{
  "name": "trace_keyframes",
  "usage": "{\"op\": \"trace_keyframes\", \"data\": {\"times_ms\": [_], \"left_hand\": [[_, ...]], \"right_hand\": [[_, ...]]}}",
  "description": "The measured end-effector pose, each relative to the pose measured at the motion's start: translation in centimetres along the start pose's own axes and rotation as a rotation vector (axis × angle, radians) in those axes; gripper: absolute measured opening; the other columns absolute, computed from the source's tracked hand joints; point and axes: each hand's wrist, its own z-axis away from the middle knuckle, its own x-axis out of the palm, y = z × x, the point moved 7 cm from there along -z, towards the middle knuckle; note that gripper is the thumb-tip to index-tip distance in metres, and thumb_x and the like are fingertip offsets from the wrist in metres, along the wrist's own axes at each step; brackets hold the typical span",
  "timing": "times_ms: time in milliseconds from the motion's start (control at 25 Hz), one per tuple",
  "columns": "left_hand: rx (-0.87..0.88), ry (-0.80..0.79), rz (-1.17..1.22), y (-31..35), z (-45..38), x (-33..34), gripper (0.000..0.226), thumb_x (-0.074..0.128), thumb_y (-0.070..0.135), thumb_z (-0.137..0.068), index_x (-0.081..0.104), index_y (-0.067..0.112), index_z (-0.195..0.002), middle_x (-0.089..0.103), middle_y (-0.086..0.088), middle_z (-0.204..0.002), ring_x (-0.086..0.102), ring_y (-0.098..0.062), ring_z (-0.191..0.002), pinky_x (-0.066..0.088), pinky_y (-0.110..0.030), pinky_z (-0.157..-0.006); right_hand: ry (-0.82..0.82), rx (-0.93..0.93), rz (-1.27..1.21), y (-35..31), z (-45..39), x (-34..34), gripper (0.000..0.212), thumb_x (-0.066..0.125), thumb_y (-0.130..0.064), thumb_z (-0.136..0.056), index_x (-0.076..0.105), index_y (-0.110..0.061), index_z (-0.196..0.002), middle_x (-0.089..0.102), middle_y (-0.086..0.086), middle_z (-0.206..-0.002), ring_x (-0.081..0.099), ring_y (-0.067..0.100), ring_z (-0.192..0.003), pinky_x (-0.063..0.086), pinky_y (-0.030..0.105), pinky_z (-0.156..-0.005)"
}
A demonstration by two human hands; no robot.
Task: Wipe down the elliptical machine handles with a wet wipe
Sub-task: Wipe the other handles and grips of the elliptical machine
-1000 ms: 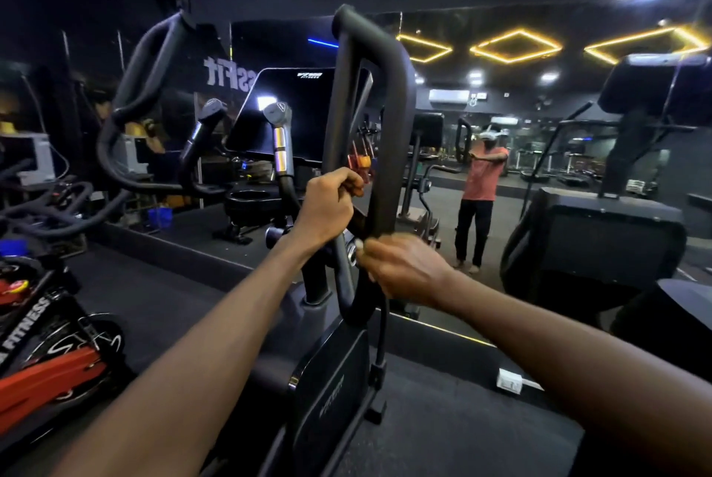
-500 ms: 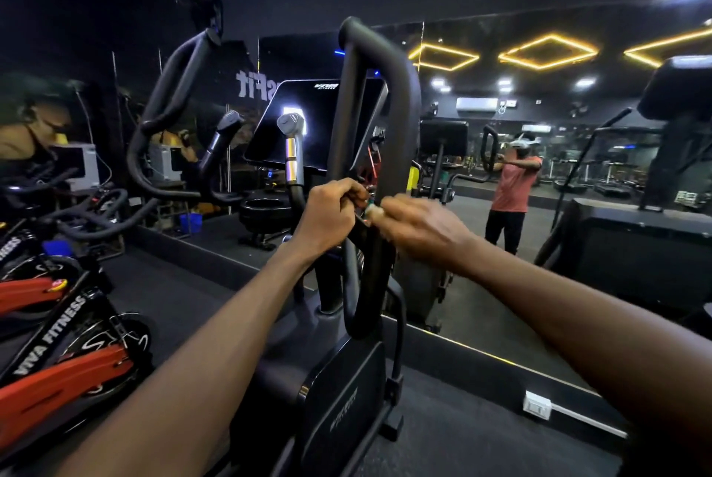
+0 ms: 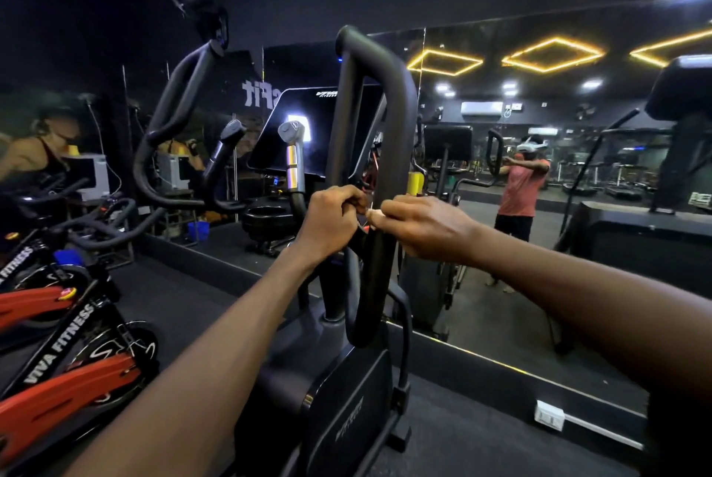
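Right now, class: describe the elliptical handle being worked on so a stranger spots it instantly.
Find the elliptical's dark console screen. Just right of it, nearest the camera, rises a thick black looped handle. Unlike the thinner curved bars to the left, both hands meet at its middle.

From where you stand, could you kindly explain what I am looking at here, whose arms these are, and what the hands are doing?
The camera sits on a person's head, so the two bare arms reaching forward are the wearer's own. The tall black loop in the middle is the elliptical handle. The left hand and right hand meet in front of it, fingers curled, pinching something small between them; only a pale sliver shows, so I cannot say it is the wipe. A red spin bike stands to the left. The wall mirror reflects the same person.
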Motion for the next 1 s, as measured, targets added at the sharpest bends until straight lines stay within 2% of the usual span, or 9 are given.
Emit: {"op": "trace_keyframes", "data": {"times_ms": [40, 160, 200, 320, 360, 520, 680, 840, 1000], "left_hand": [[0.001, -0.008, 0.001, 0.0, 0.0, 0.1, 0.033, 0.045, -0.008, -0.075, 0.073, 0.005, -0.084, 0.072, -0.007, -0.081, 0.068, -0.023, -0.078, 0.056, -0.035, -0.079], [-0.057, -0.040, 0.022, -0.5, -0.7, 0.4, 0.031, 0.045, 0.000, -0.073, 0.074, 0.006, -0.083, 0.073, -0.006, -0.081, 0.070, -0.022, -0.078, 0.058, -0.039, -0.078], [-0.073, -0.044, 0.015, -0.6, -0.8, 0.4, 0.032, 0.044, 0.004, -0.073, 0.074, 0.008, -0.083, 0.074, -0.005, -0.080, 0.070, -0.022, -0.077, 0.058, -0.040, -0.078], [-0.062, -0.051, -0.012, -0.4, -0.8, 0.4, 0.032, 0.044, 0.004, -0.074, 0.074, 0.010, -0.082, 0.073, -0.004, -0.078, 0.069, -0.021, -0.076, 0.057, -0.038, -0.077], [-0.061, -0.052, 0.000, -0.3, -0.8, 0.3, 0.032, 0.044, 0.001, -0.075, 0.074, 0.009, -0.081, 0.073, -0.004, -0.077, 0.069, -0.020, -0.075, 0.057, -0.038, -0.076], [-0.100, -0.009, 0.068, 0.5, -2.0, 0.0, 0.032, 0.046, -0.013, -0.073, 0.073, 0.003, -0.077, 0.070, -0.002, -0.073, 0.067, -0.016, -0.071, 0.057, -0.034, -0.075], [-0.079, 0.033, 0.058, 1.0, -2.4, -0.4, 0.033, 0.047, -0.012, -0.076, 0.074, 0.007, -0.079, 0.067, 0.006, -0.070, 0.064, -0.007, -0.067, 0.054, -0.025, -0.072], [-0.133, 0.041, 0.059, 0.8, -3.4, -0.1, 0.034, 0.048, -0.011, -0.076, 0.072, 0.011, -0.078, 0.067, 0.007, -0.070, 0.062, -0.007, -0.064, 0.049, -0.023, -0.066], [-0.089, 0.072, 0.061, 1.1, -3.7, -0.3, 0.033, 0.050, -0.011, -0.080, 0.073, 0.013, -0.082, 0.065, 0.012, -0.072, 0.060, 0.005, -0.065, 0.047, -0.012, -0.066]], "right_hand": [[-0.010, -0.021, 0.026, 0.8, -0.2, -0.6, 0.023, 0.051, -0.003, -0.093, 0.066, 0.001, -0.111, 0.059, 0.012, -0.086, 0.057, 0.027, -0.071, 0.052, 0.037, -0.055], [0.175, 0.285, 0.012, 6.3, -2.2, -3.6, 0.019, 0.057, -0.007, -0.093, 0.066, -0.004, -0.109, 0.058, 0.012, -0.088, 0.059, 0.029, -0.073, 0.055, 0.043, -0.061], [0.158, 0.303, -0.001, 6.4, -2.4, -3.5, 0.018, 0.057, -0.006, -0.093, 0.066, -0.004, -0.109, 0.058, 0.012, -0.088, 0.058, 0.029, -0.073, 0.055, 0.043, -0.062], [-0.025, -0.038, 0.018, 2.3, -1.3, -1.0, 0.021, 0.052, -0.005, -0.094, 0.066, -0.002, -0.110, 0.059, 0.010, -0.089, 0.058, 0.025, -0.077, 0.055, 0.037, -0.059], [-0.042, -0.052, 0.041, 3.1, -1.4, -1.5, 0.021, 0.053, -0.006, -0.094, 0.065, -0.003, -0.111, 0.059, 0.010, -0.090, 0.058, 0.025, -0.079, 0.056, 0.037, -0.060], [0.199, 0.345, 0.005, 9.5, -3.1, -4.8, 0.021, 0.061, -0.007, -0.091, 0.065, -0.004, -0.111, 0.059, 0.013, -0.092, 0.058, 0.027, -0.078, 0.054, 0.043, -0.067], [0.000, -0.070, 0.046, 4.7, -1.8, -2.6, 0.025, 0.049, -0.005, -0.094, 0.065, 0.000, -0.112, 0.059, 0.011, -0.092, 0.055, 0.023, -0.079, 0.051, 0.032, -0.067], [0.225, 0.291, 0.038, 9.9, -3.2, -5.3, 0.023, 0.053, -0.010, -0.095, 0.064, -0.001, -0.113, 0.058, 0.012, -0.093, 0.057, 0.024, -0.076, 0.055, 0.040, -0.065], [0.078, 0.025, 0.015, 5.3, -1.8, -2.5, 0.025, 0.047, -0.007, -0.096, 0.065, 0.001, -0.111, 0.057, 0.012, -0.089, 0.055, 0.024, -0.072, 0.054, 0.039, -0.059]]}}
